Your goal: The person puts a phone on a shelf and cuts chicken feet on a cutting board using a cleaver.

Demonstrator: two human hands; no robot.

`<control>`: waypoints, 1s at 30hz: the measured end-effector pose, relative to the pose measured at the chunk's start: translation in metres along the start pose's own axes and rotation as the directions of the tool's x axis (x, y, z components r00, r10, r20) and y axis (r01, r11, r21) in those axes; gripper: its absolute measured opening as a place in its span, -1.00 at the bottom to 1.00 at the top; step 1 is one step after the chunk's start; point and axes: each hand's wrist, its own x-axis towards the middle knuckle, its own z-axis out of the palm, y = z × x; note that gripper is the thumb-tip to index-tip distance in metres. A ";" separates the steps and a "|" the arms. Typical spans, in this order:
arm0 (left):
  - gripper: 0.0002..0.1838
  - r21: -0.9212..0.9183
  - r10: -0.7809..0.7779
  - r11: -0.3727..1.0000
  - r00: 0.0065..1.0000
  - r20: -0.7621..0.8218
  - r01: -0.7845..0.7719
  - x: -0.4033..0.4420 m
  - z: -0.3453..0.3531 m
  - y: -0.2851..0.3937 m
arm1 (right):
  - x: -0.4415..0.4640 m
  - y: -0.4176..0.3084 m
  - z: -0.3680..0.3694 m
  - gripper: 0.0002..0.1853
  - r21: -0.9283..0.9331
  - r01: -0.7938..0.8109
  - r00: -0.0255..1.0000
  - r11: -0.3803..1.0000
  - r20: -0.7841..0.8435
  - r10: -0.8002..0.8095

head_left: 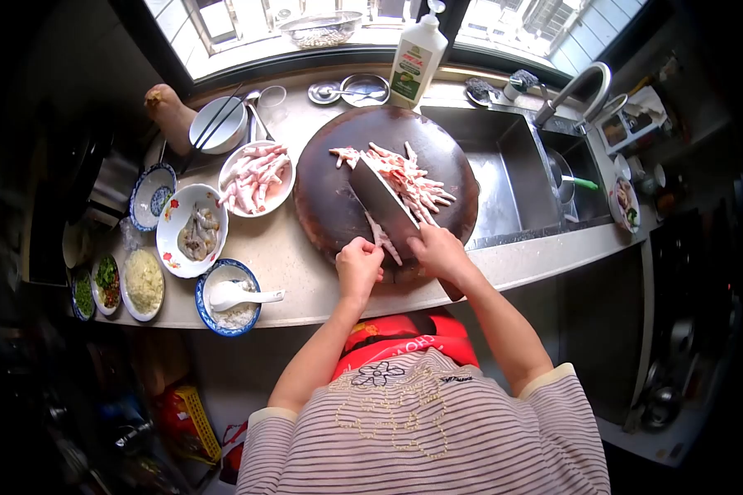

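Note:
My right hand (439, 254) is wrapped round the handle of a cleaver (385, 198), whose broad dark blade slants up and left across the round chopping board (326, 181). Under and beside the blade lies a single chicken foot (383, 240). Close to its left side is my left hand (361, 266), fingers curled in a pinch; what they hold, if anything, is hidden. Beyond the blade a pile of chicken feet (413, 181) rests on the board. More pale chicken feet (257, 177) fill a white bowl left of the board.
Left on the counter stand a bowl of shrimp (200, 233), a blue-rimmed bowl (232, 323) with white powder and a spoon, and a dish of minced garlic (144, 282). A pump bottle (417, 62) stands behind the board. The sink (504, 177) lies right.

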 end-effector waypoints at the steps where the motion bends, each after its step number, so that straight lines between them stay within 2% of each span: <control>1: -0.87 -0.007 -0.009 1.000 1.000 0.006 0.009 0.000 0.000 -0.003 | 0.001 -0.001 -0.008 -0.69 0.206 -0.167 0.982 0.964 0.127 0.143; 2: -0.87 -0.012 -0.015 1.000 1.000 0.014 0.015 0.001 -0.001 -0.006 | 0.002 0.009 -0.009 -0.66 0.338 -0.184 0.978 0.923 0.156 0.138; 5: -0.88 -0.004 -0.054 0.999 0.998 0.029 0.054 0.004 -0.004 -0.002 | -0.008 0.017 -0.012 -0.69 0.273 -0.074 0.997 0.959 0.002 0.076; 7: -0.88 0.011 -0.065 0.998 0.997 0.031 0.065 0.004 -0.005 0.002 | -0.019 0.015 -0.020 -0.74 0.185 0.042 0.987 0.982 -0.158 -0.012; 8: -0.82 0.078 -0.092 0.993 0.995 0.023 0.090 0.004 -0.005 0.006 | -0.024 0.014 -0.025 -0.75 0.127 0.077 0.975 0.989 -0.215 -0.049; 9: -0.78 0.205 -0.002 0.979 1.000 -0.023 0.007 0.002 -0.004 0.012 | -0.028 0.013 -0.029 -0.76 0.066 0.108 0.959 0.992 -0.269 -0.087; 11: -0.72 0.452 0.196 0.881 0.978 -0.079 -0.140 0.001 -0.001 0.022 | -0.034 0.015 -0.029 -0.78 0.061 0.133 0.949 0.989 -0.295 -0.110; 12: -0.65 0.475 0.169 0.875 0.978 -0.127 -0.089 0.005 0.003 0.022 | -0.036 0.017 -0.026 -0.78 0.071 0.142 0.948 0.987 -0.298 -0.115; 14: -0.66 0.553 0.211 0.827 0.968 -0.137 -0.102 0.014 0.009 0.021 | -0.039 0.021 -0.019 -0.79 0.074 0.161 0.941 0.984 -0.314 -0.130; 15: -0.66 0.591 0.233 0.800 0.962 -0.141 -0.107 0.017 0.012 0.021 | -0.039 0.023 -0.016 -0.79 0.085 0.159 0.939 0.984 -0.321 -0.124; 20: -0.67 0.566 0.141 0.822 0.985 -0.102 -0.059 0.022 0.011 0.023 | -0.035 0.041 -0.020 -0.78 0.108 0.125 0.919 0.986 -0.388 -0.074; 25: -0.70 0.563 0.133 0.824 0.987 -0.089 -0.061 0.017 0.012 0.025 | -0.020 0.070 -0.045 -0.79 -0.030 -0.012 0.883 0.999 -0.470 -0.004; 27: -0.71 0.612 0.324 0.765 0.941 -0.094 -0.202 0.008 0.020 0.019 | -0.007 0.086 -0.050 -0.78 -0.064 -0.094 0.897 0.993 -0.439 0.057; 28: -0.71 0.624 0.324 0.754 0.942 -0.083 -0.205 0.005 0.021 0.021 | -0.005 0.092 -0.049 -0.78 -0.087 -0.112 0.905 0.990 -0.419 0.065; 30: -0.75 0.654 0.423 0.702 0.904 -0.065 -0.282 0.003 0.028 0.017 | 0.000 0.098 -0.049 -0.79 -0.122 -0.115 0.914 0.986 -0.402 0.057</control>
